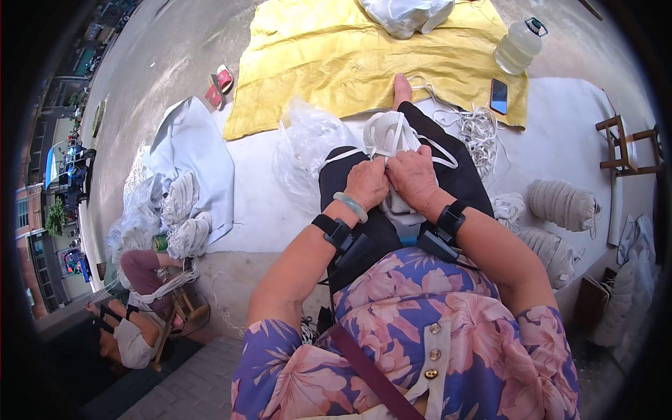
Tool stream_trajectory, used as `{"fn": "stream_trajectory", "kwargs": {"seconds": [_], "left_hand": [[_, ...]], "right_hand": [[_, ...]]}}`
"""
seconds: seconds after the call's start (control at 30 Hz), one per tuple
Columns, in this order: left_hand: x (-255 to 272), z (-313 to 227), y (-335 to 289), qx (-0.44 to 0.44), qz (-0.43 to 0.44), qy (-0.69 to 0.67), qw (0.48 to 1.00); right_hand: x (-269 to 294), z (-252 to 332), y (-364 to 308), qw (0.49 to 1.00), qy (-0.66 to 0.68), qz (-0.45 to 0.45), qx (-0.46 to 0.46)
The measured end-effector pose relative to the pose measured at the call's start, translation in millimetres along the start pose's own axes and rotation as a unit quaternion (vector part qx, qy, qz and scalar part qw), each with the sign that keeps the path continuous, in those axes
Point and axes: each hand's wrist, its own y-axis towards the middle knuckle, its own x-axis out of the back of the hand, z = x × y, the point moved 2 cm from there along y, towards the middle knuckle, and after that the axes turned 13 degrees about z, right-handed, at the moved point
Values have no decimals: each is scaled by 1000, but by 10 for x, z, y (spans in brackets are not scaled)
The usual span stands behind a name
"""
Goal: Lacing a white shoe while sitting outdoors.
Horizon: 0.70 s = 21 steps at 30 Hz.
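In my lap, on dark trousers, lies a bundle of white laces (386,130) with a loose white lace (445,153) looped around it. My left hand (367,183), with a pale bangle at the wrist, is closed against the near side of the bundle. Right beside it my right hand (414,179) is closed too, its knuckles up. Both seem to pinch the lace where it crosses the bundle; the fingertips are mostly hidden. Loose lace ends stick out left and right of the hands. A crumpled clear plastic bag (308,150) lies to the left of the bundle.
A yellow woven sheet (315,63) carries a water bottle (519,46), a phone (498,96) and a plastic bag (407,15). Loose laces (481,136) lie right of my leg. Finished-looking white bundles (562,204) sit right, others (180,197) left. Another person (136,339) sits lower left.
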Motion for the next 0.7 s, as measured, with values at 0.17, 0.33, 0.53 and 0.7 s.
{"fn": "stream_trajectory", "kwargs": {"seconds": [0.17, 0.33, 0.53, 0.7], "left_hand": [[-7, 51, -5, -21, -39, -44, 998], [-36, -70, -47, 36, -55, -9, 998], [-77, -140, -141, 54, -33, 25, 998], [-146, -174, -104, 47, -58, 45, 996]], "right_hand": [[70, 40, 55, 993, -78, -13, 87], [270, -20, -190, 986, -69, -4, 154], [489, -1126, -1679, 987, -39, 47, -149], [124, -2189, -3263, 879, -109, 209, -415]]}}
